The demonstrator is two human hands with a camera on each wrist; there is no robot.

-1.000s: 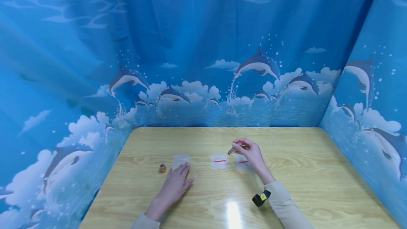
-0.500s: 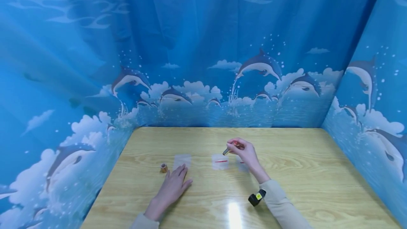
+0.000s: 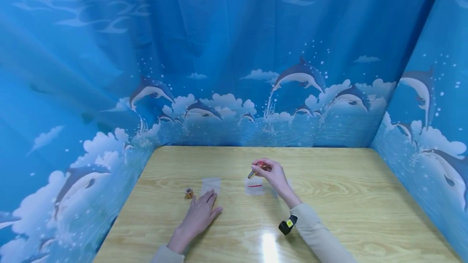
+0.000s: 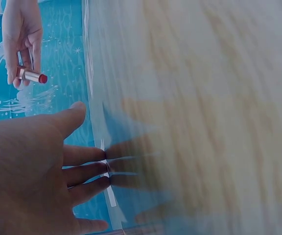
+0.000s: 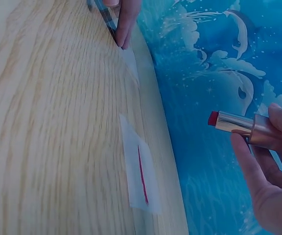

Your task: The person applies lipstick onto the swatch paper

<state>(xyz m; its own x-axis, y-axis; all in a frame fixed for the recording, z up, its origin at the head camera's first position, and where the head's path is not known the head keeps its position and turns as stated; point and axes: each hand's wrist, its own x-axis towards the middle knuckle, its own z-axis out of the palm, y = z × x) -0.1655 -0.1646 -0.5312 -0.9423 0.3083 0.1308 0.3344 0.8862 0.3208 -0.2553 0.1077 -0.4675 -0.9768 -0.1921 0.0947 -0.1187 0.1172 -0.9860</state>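
My right hand (image 3: pixel 275 177) pinches an uncapped lipstick (image 5: pixel 234 122) between thumb and fingers, its red tip pointing to the left and held above the table. Below it lies a small white paper square (image 3: pixel 254 192) with one red stroke across it. With fingers spread fairly straight, my left hand (image 3: pixel 198 215) rests on the near edge of another white paper square (image 3: pixel 211 183), on which no stroke shows. Beside that paper, to the left, stands the coppery lipstick cap (image 3: pixel 189 193). The left wrist view also catches the lipstick (image 4: pixel 32 75) in the right hand.
A further paper square (image 3: pixel 290 182) peeks out behind the right wrist, mostly covered. A black device with a yellow mark (image 3: pixel 288 225) is worn on the right wrist. The wooden table (image 3: pixel 329 165) ends at a blue dolphin-print curtain (image 3: pixel 226 52).
My right hand has moved left with the lipstick, from near the rightmost paper to over the middle one. The left hand stays on its paper.
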